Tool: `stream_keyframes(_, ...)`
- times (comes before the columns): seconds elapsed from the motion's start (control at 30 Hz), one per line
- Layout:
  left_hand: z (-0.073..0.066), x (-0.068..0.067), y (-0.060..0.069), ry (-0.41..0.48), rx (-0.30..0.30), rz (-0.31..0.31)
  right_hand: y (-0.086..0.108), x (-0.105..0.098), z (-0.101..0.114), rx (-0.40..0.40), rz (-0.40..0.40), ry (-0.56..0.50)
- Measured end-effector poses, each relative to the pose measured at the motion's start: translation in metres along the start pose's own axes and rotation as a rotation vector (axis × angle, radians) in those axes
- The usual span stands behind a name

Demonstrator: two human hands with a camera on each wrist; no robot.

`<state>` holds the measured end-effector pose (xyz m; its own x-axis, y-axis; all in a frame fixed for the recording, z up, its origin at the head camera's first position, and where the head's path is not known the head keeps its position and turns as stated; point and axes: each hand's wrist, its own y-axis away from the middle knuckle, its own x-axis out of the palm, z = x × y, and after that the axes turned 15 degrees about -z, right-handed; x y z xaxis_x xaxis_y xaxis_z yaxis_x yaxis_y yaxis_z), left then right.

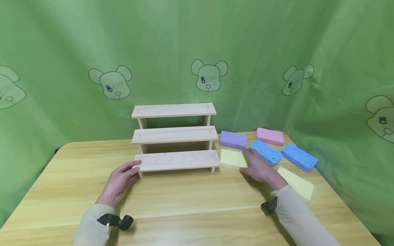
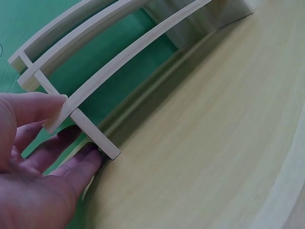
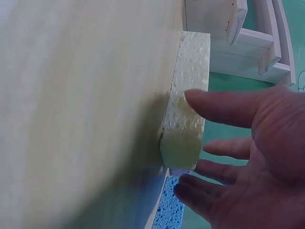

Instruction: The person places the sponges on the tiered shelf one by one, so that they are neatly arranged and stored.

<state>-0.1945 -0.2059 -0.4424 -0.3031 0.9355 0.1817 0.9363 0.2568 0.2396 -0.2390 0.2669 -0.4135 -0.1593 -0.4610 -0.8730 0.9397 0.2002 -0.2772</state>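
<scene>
Now the right hand (image 1: 258, 168) has fingers wide by a yellow sponge (image 1: 232, 158) on the table (image 1: 184, 201) — left hand (image 1: 119, 180) pinches the wooden steps (image 1: 176, 160) beside it. Purple (image 1: 233, 139), blue (image 1: 266, 152) and pink sponges (image 1: 270, 136) crowd close. Letters (image 1: 212, 78) look blurry.

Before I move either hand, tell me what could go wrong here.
The yellow sponge beside the right grip lies close against the wooden rack's right end, so pushing it left could knock the rack askew. That grip is also close to the purple sponge and nearer blue sponge; a sweep might nudge them. The left grip is only at the rack's left end, so a tug there might twist it.
</scene>
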Motion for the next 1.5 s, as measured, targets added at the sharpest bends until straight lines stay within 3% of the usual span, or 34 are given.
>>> stream_keyframes(0.3, 0.002, 0.004, 0.001, 0.021, -0.018, -0.026, 0.000, 0.001, -0.002, -0.006, -0.011, 0.017)
stream_keyframes(0.63, 0.002, 0.003, 0.000, 0.032, -0.022, -0.039, 0.000, -0.005, -0.002, 0.069, -0.056, -0.123)
stream_keyframes(1.27, -0.002, 0.001, -0.004, -0.004, -0.021, -0.021, 0.003, -0.028, -0.003, 0.074, -0.145, -0.210)
stream_keyframes(1.5, -0.002, -0.001, -0.003, -0.010, -0.023, -0.026, -0.001, -0.040, 0.006, 0.024, -0.168, -0.179)
